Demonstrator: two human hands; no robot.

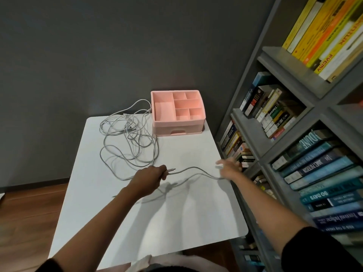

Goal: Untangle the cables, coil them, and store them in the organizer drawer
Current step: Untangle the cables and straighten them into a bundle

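Head-camera view, looking down over a white table [176, 213] set against a dark grey wall [98, 55]. Two bare forearms reach forward from the bottom edge, each ending in a black sleeve [322, 250].

A loose tangle of grey and white cables [127, 134] lies on the far left part of the table, its loops crossing one another and spreading toward the middle. Just to its right, at the far edge, stands a pink organizer [176, 124] with several open compartments on top. Low in its front sits the drawer [177, 131], pushed in, and some cable loops reach right up to the organizer's left side.

The left hand [151, 178] hovers above the middle of the table, fingers curled around one cable strand [196, 168] close to its end. A short connector [172, 170] sticks out past the fingers. From there the strand arcs to the right, lifted off the table and casting a shadow, and runs to the heel of the right hand [228, 167].

The right hand is at the table's right edge and is blurred. Its fingers point away, but whether it grips the strand cannot be told.

A grey bookshelf [253, 130] packed with books [318, 173] fills the right side. Wooden floor [29, 213] shows on the left.
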